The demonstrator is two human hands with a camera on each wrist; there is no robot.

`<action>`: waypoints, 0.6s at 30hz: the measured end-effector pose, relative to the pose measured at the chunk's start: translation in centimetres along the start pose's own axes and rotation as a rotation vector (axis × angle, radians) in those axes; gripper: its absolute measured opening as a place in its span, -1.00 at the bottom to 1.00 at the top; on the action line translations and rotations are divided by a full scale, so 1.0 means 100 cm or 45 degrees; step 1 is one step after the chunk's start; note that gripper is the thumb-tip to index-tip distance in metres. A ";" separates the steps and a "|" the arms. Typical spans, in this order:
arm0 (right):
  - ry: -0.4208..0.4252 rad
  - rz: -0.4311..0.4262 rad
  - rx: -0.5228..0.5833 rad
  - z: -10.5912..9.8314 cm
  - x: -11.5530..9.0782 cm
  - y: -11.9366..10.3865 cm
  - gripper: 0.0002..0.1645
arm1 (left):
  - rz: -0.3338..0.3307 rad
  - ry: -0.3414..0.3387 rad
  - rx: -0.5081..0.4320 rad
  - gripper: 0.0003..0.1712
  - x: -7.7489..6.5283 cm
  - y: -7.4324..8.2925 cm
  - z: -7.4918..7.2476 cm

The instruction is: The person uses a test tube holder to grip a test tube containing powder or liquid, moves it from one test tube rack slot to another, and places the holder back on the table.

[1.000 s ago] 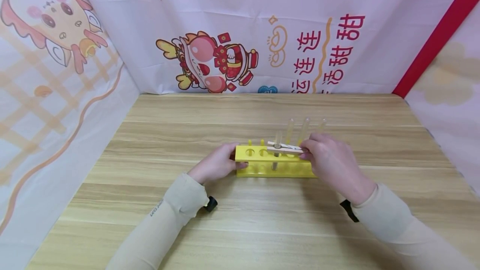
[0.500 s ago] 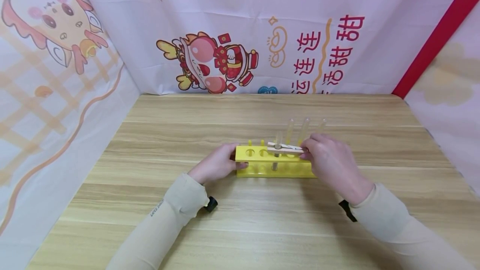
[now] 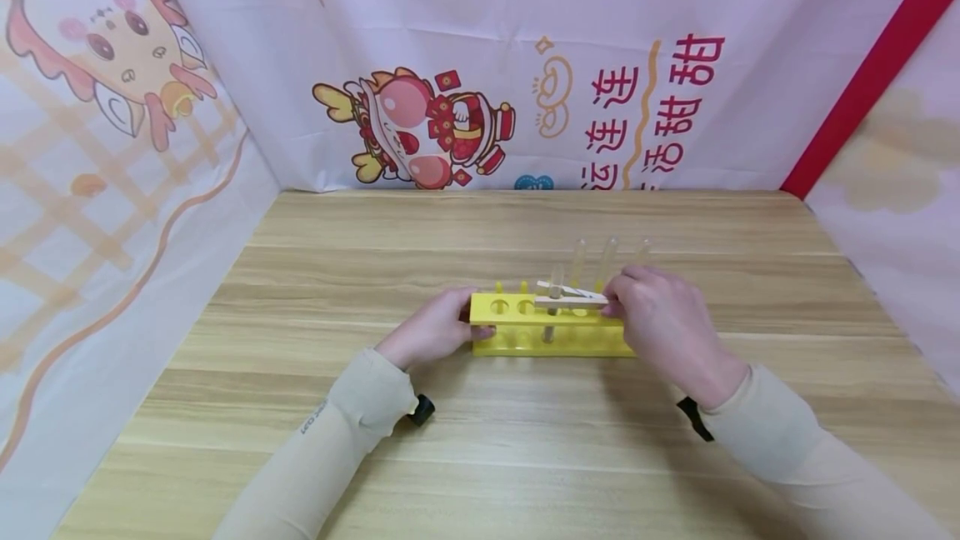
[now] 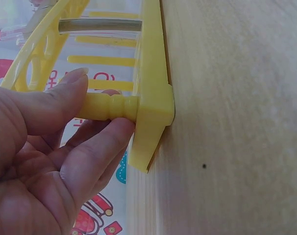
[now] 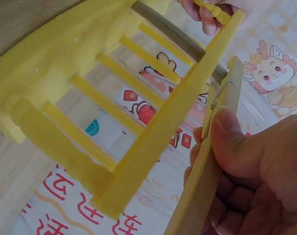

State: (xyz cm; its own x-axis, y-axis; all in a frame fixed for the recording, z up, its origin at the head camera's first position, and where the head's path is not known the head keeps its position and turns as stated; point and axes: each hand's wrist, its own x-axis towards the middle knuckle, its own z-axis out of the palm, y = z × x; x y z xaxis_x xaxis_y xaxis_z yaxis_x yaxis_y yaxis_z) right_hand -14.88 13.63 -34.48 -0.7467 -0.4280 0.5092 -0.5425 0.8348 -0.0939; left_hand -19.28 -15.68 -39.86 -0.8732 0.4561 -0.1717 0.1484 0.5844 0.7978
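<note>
A yellow test tube rack [image 3: 510,349] stands on the table. My left hand [image 3: 435,327] grips its left end post, seen in the left wrist view between thumb and fingers [image 4: 72,93]. One test tube [image 3: 556,275] with dark grey contents stands upright in a hole near the rack's middle. My right hand [image 3: 667,327] pinches a wooden test tube clamp [image 5: 202,188], thumb near its metal spring. The clamp's far end lies around the upper part of that tube, just above the rack's top bar. My right hand hides the rack's right end.
Several clear test tubes [image 3: 609,255] stand upside down along the rack's back row, over yellow pegs. Two bare pegs [image 3: 523,287] show to their left. The wood-grain table [image 3: 480,440] ends at a printed cloth backdrop [image 3: 427,40] behind and at both sides.
The clamp's two arms look slightly further apart at the tube than before. Both hands, the rack and the tube stay in place.
</note>
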 end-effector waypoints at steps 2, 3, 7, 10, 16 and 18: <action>-0.001 -0.006 -0.010 -0.002 0.001 -0.001 -0.85 | -0.001 0.001 -0.003 -0.60 0.000 0.000 0.000; -0.003 -0.005 -0.013 -0.003 0.002 -0.001 -0.84 | 0.001 0.002 -0.003 -0.61 0.001 0.000 0.000; -0.007 -0.009 -0.027 -0.008 0.005 -0.003 -0.85 | 0.004 -0.003 -0.013 -0.63 0.001 -0.002 0.001; -0.005 -0.010 -0.036 -0.012 0.007 -0.003 -0.86 | 0.009 -0.005 -0.021 -0.64 0.002 -0.003 0.001; -0.004 0.010 -0.042 -0.022 0.012 -0.005 -0.86 | 0.022 0.001 -0.011 -0.66 0.001 -0.003 0.001; -0.002 0.016 -0.042 -0.025 0.014 -0.006 -0.86 | 0.022 0.004 -0.004 -0.66 0.001 -0.002 0.001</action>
State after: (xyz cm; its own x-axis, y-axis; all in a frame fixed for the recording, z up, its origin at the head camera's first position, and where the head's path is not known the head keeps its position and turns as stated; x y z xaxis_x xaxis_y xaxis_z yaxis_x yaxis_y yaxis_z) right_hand -14.60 13.45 -31.57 -0.7541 -0.4178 0.5067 -0.5199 0.8512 -0.0718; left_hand -19.40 -15.70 -40.13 -0.8719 0.4642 -0.1559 0.1623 0.5743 0.8024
